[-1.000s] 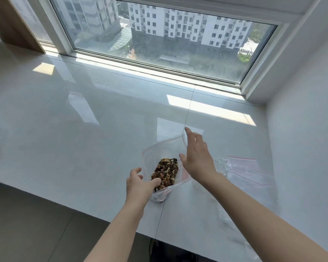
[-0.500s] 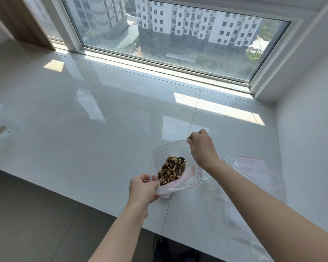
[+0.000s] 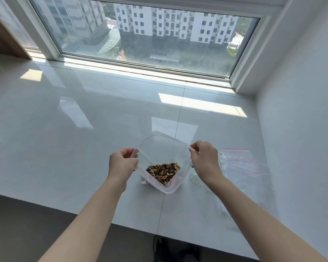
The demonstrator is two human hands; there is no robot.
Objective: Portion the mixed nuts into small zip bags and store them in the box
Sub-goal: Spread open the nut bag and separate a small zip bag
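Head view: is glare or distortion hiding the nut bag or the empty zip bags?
Head view: sun patches and window reflections glare on the counter beyond the bag of nuts, which reads sharp; the clear empty zip bags nearly vanish, showing mainly red seal lines; wide-angle bending at the window frame.

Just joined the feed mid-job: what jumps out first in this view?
A clear zip bag is held wide open above the white counter, the left hand pinching one side of its mouth and the right hand the other. A dark heap of mixed nuts sits in its bottom corner. Right of it, empty small zip bags with red seal lines lie flat.
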